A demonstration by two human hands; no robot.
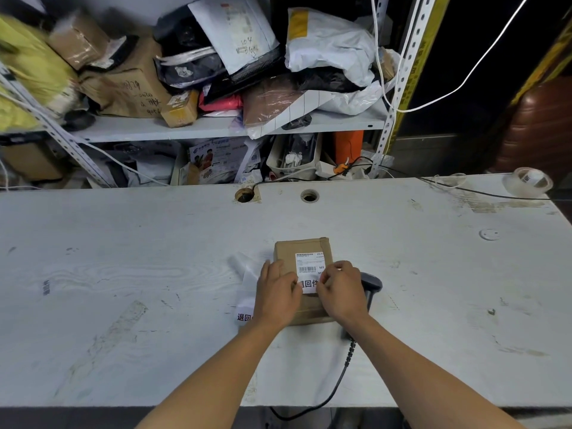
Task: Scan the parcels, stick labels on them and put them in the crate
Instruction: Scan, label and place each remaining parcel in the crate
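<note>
At the middle of the desk [123,243], a small brown parcel [288,250] is lying flat with its printed shipping label [309,264] facing up, and both hands are working on a white return sticker [308,284] set just below that label. The left hand [277,292] is lying across the parcel's left side, fingers fairly straight, pressing it down and touching the sticker's left edge. The right hand [340,289] is curling its fingertips in a narrow grip at the sticker's right edge; whether it is pinching or only rubbing the edge down cannot be told.

The sticker is sitting right against the barcode, so a slip upward is likely to cover the bars and spoil any later scan. If the right edge is being laid while the left hand is pushing inward, the paper could be creasing or trapping a bubble. The parcel is small and light, so uneven pressure may be sliding it on the smooth desk and skewing the sticker.

A strip of label backing [246,283] with more stickers is lying under the left wrist and could be dragged along. The scanner [373,284] is resting just beside the right hand, its cable [343,366] trailing off the near edge, easy to snag. No crate is showing.
</note>
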